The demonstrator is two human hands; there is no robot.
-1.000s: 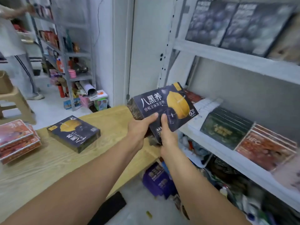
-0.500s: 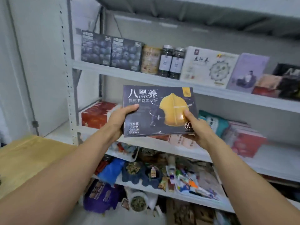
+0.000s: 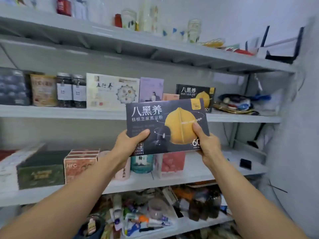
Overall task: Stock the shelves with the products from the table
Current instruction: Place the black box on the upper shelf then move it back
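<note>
While one matching box (image 3: 194,95) already stands on the middle shelf (image 3: 60,112), the left hand (image 3: 127,144) and right hand (image 3: 207,144) grasp the dark box (image 3: 165,125) before it, unshelved; placement remains.

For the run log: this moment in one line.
left hand, right hand: grip powder box | state: unshelved | matching box: on shelf behind

Grey metal shelving, four levels.
- Top shelf (image 3: 155,47): jars and bottles (image 3: 128,19), blurred.
- Second shelf (image 3: 60,112), from left end: dark blue box (image 3: 13,87), pouch (image 3: 44,90), two dark jars (image 3: 71,91), white flat box (image 3: 110,91), lilac box (image 3: 151,88), dark box with yellow nut print (image 3: 195,91); bundle (image 3: 236,104) at right end.
- Third shelf (image 3: 198,169): green box (image 3: 41,169), HFC boxes (image 3: 79,163), teal canister (image 3: 141,163), pink box (image 3: 172,163).
- Bottom shelf (image 3: 189,225): jumbled small packets (image 3: 138,219).
</note>
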